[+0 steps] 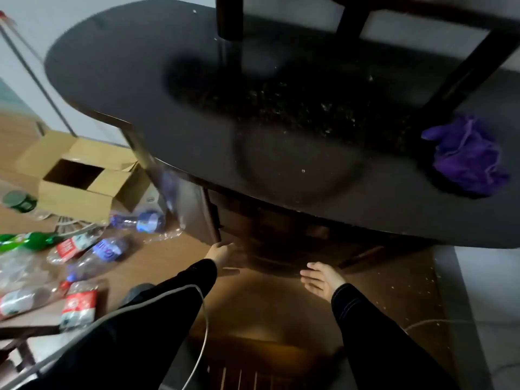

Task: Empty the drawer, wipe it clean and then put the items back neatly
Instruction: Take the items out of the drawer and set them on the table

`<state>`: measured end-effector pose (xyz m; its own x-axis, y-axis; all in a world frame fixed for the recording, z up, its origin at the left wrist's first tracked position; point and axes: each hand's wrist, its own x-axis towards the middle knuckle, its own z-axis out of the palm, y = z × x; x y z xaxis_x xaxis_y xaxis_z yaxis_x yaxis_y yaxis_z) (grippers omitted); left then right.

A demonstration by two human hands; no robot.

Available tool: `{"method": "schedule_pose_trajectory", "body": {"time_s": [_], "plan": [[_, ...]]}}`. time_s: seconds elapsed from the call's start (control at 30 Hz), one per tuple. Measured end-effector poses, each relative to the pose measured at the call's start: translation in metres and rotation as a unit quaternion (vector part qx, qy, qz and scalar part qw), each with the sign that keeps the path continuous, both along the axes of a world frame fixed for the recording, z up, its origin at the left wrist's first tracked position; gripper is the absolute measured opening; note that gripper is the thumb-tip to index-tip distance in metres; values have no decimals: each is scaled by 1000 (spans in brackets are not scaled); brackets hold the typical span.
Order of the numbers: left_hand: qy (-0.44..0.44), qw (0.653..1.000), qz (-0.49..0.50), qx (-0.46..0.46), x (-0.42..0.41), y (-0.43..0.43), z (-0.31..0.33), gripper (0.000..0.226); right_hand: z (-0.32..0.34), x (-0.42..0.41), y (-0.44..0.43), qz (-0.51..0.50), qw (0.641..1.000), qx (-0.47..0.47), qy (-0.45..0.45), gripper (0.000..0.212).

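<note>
A dark brown drawer [278, 243] sits in deep shadow under the black oval tabletop [168, 108]. My left hand [222, 253] holds the drawer's left front corner, with the thumb spread below and the fingertips lost in the dark. My right hand [320, 280] hovers just in front of the drawer's right part, fingers straight and pointing left, holding nothing. A crumpled purple cloth [467, 159] lies on the tabletop at the right. The frame is blurred, and the inside of the drawer is hidden.
Several plastic bottles [109, 251] lie scattered on the wooden floor at the left, beside an open cardboard box [78, 178]. A black pole [229, 18] and a black frame [461, 71] stand on the dusty tabletop. A white cable [205, 327] hangs by my left sleeve.
</note>
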<state>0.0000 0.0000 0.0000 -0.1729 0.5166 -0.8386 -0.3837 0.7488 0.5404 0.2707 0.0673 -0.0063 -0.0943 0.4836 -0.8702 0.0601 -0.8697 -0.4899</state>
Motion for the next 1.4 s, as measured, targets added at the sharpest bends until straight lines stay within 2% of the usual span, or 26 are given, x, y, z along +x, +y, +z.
{"method": "schedule_pose_trajectory", "body": {"time_s": [0.13, 0.27, 0.43, 0.53, 0.6, 0.63, 0.7, 0.73, 0.83, 0.9, 0.97, 1.03, 1.13, 1.23, 1.3, 1.4], "plan": [[-52, 994, 83, 45, -6, 25, -63, 22, -56, -5, 22, -105, 992, 6, 68, 27], [-129, 982, 96, 103, -8, 25, -104, 41, -85, -8, 23, -163, 976, 26, 145, 30], [-252, 939, 153, 178, -11, 24, -117, 49, -87, -15, 18, -251, 940, 34, 230, 32], [-290, 915, 208, 188, -6, 26, -110, 56, -87, -23, 11, -265, 937, 51, 221, 31], [-284, 916, 220, 181, -1, 24, -106, 51, -92, -27, 5, -250, 945, 69, 201, 29], [-275, 919, 220, 176, 2, 21, -105, 57, -94, -27, 2, -247, 946, 75, 195, 28], [-249, 932, 208, 160, 5, 15, -103, 65, -100, -24, -5, -242, 950, 75, 181, 29], [-231, 942, 194, 147, 5, 9, -102, 61, -102, -22, -10, -230, 956, 71, 169, 28], [-190, 971, 102, 107, -5, -20, -99, 22, -104, -12, -32, -183, 973, 50, 132, 19], [-146, 985, 17, 85, -25, -43, -100, 26, -104, -1, -49, -151, 980, 35, 123, 17], [-68, 993, -67, 65, -55, -64, -95, 34, -99, 11, -66, -109, 988, 27, 108, 20], [28, 991, -123, 53, -89, -81, -82, 32, -90, 22, -81, -57, 995, 21, 85, 23], [201, 964, -144, 96, -132, -92, -52, 23, -64, 30, -99, 47, 997, 47, 45, 24], [305, 926, -142, 171, -152, -90, -6, 22, -24, 28, -110, 152, 974, 166, -6, 19], [344, 896, -166, 226, -151, -82, 31, 23, 8, 23, -112, 203, 939, 277, -24, 16], [379, 834, -247, 317, -122, -63, 87, 17, 49, 17, -105, 241, 859, 449, -54, 18]]}}
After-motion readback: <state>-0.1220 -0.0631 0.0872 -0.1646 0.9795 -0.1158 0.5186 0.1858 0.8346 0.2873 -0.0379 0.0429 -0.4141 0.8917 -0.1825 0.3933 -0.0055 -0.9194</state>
